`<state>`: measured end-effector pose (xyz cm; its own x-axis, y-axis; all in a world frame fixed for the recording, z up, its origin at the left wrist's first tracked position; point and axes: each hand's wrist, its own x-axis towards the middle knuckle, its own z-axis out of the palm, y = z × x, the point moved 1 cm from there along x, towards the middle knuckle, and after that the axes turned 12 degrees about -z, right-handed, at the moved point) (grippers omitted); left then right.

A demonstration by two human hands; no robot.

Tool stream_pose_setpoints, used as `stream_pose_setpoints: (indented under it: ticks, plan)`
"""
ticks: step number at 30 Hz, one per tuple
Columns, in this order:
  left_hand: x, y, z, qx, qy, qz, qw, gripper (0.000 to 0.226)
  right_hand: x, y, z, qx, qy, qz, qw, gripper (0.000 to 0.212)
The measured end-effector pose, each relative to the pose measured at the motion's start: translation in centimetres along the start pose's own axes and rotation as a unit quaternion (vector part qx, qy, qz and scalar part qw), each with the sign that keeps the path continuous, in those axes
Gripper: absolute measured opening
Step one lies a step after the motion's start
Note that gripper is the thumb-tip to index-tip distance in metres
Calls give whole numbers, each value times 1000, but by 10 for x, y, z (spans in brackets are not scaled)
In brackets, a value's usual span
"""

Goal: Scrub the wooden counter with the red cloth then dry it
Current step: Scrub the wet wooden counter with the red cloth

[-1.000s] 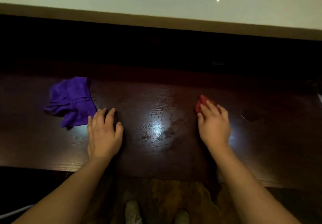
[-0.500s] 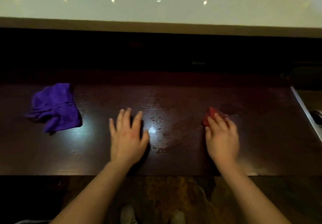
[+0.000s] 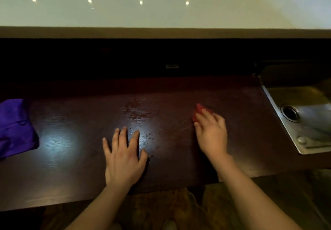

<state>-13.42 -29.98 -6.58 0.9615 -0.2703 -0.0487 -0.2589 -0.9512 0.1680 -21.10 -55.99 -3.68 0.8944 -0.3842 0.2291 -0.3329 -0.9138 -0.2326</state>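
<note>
The dark wooden counter (image 3: pixel 75 167) stretches across the view, with wet smears and specks near its middle. My right hand (image 3: pixel 212 135) presses down on the red cloth (image 3: pixel 198 110), which is mostly hidden under my fingers; only its far corner shows. My left hand (image 3: pixel 123 155) lies flat on the counter with fingers spread and nothing in it, to the left of the right hand. A crumpled purple cloth (image 3: pixel 14 127) lies on the counter at the far left, apart from both hands.
A steel sink (image 3: pixel 304 122) with a drain borders the counter's right end. Beyond the counter runs a dark recess below a raised white ledge (image 3: pixel 161 15). The counter's front edge is just below my wrists, with floor and my shoes underneath.
The view has swung right, bringing the sink in and pushing the purple cloth to the left edge. My right hand has slid the red cloth rightward along the counter; my left hand followed, still flat.
</note>
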Motion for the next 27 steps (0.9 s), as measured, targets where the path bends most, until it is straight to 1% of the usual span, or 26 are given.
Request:
stream_pose_setpoints:
  ticks: [2, 3, 4, 5, 6, 7, 9, 10, 11, 12, 13, 14, 16, 18, 19, 21, 22, 23, 25, 26, 27]
  plan:
    - [0, 0, -1, -8, 4, 0, 1000, 60, -16, -29, 8, 8, -29, -138, 990, 33]
    - [0, 0, -2, -11, 7, -1, 1000, 60, -28, -36, 10, 14, -47, -191, 980, 34]
    - [-1, -1, -2, -12, 10, 0, 1000, 59, -35, -34, 9, 21, -58, -224, 973, 34]
    - [-1, -1, -2, -13, 14, 2, 1000, 59, -38, -22, 6, 26, -63, -233, 970, 34]
    - [-2, -1, -2, -15, 19, 3, 1000, 59, -37, -6, 4, 20, -55, -222, 973, 33]
    - [-1, -1, -1, -16, 23, 3, 1000, 58, -35, 14, 2, 0, -39, -193, 980, 32]
    - [0, -1, 0, -17, 30, 7, 999, 58, -26, 51, -7, -38, 1, -82, 996, 30]
    - [0, 0, -1, -17, 32, 7, 999, 58, -19, 64, -11, -37, 20, -19, 999, 30]
    - [0, 0, -1, -15, 34, 6, 999, 58, -9, 68, -12, -32, 34, 30, 998, 31]
    - [0, 1, -1, -12, 34, 5, 999, 58, 4, 65, -9, -24, 41, 58, 997, 31]
    - [0, 1, -1, -10, 33, 5, 999, 58, 15, 53, -4, -15, 32, 56, 998, 32]
    - [-1, 2, -2, -11, 33, 5, 999, 58, 24, 35, -1, -8, 13, 26, 1000, 33]
    - [-2, 2, -4, -17, 38, 5, 999, 58, 26, -10, 6, 12, -6, -92, 996, 32]
    - [-2, 1, -3, -20, 40, 6, 999, 58, -2, -43, 16, 40, -15, -219, 975, 28]
    - [-2, 0, -3, -22, 40, 8, 999, 57, -21, -49, 16, 52, -33, -260, 964, 28]
    - [-2, -1, -1, -24, 40, 11, 999, 57, -39, -33, 13, 57, -50, -295, 952, 29]
    - [-1, -2, -1, -24, 39, 11, 999, 57, -37, -16, 12, 41, -37, -283, 957, 29]
    - [-1, -2, 0, -23, 38, 10, 999, 56, -30, 2, 10, 19, -20, -241, 970, 30]
    - [0, -1, 0, -23, 34, 7, 999, 56, 0, 30, 3, -9, 16, -90, 996, 29]
    - [0, -1, 0, -22, 33, 6, 999, 56, 17, 35, 2, -12, 27, -14, 999, 29]
    - [-1, -1, -1, -21, 31, 5, 999, 56, 33, 31, 4, -10, 27, 35, 999, 30]
